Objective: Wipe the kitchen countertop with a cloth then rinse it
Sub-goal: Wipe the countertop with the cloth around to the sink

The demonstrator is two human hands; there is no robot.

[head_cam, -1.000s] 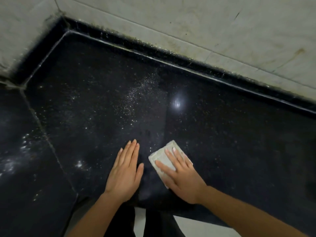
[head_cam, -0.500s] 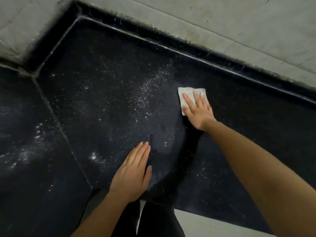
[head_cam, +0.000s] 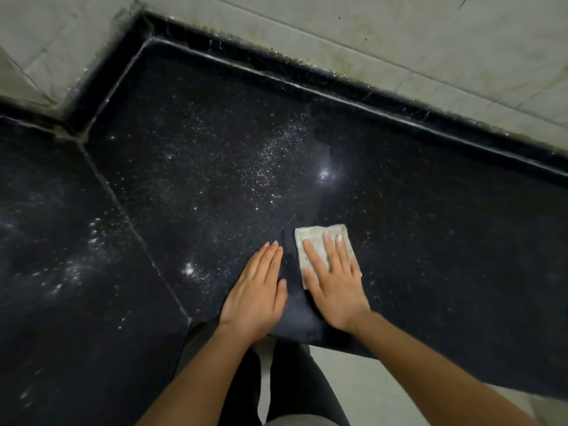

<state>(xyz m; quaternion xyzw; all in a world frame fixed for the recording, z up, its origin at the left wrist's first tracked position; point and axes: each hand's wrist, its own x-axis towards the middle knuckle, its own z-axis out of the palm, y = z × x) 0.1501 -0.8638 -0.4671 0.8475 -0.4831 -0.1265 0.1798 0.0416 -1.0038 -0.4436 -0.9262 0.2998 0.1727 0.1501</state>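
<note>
The right hand (head_cam: 333,284) is pressing flat on a small, pale, folded cloth (head_cam: 310,241), its fingers straight and slightly spread over the fabric, which is showing past the fingertips and along the thumb side. The cloth is lying on the black speckled surface (head_cam: 430,226), near its front edge and just right of the left hand (head_cam: 256,290). The left hand is resting palm down on the bare surface with its fingers straight and held together, holding nothing, a narrow dark strip separating it from the cloth. White specks (head_cam: 270,161) are scattering across the surface beyond and to the left of the hands, and a bright reflection (head_cam: 325,173) is glinting beside them. A seam (head_cam: 132,222) is running diagonally across the left part. Stained pale wall tiles (head_cam: 399,41) are bordering the raised back edge.
</note>
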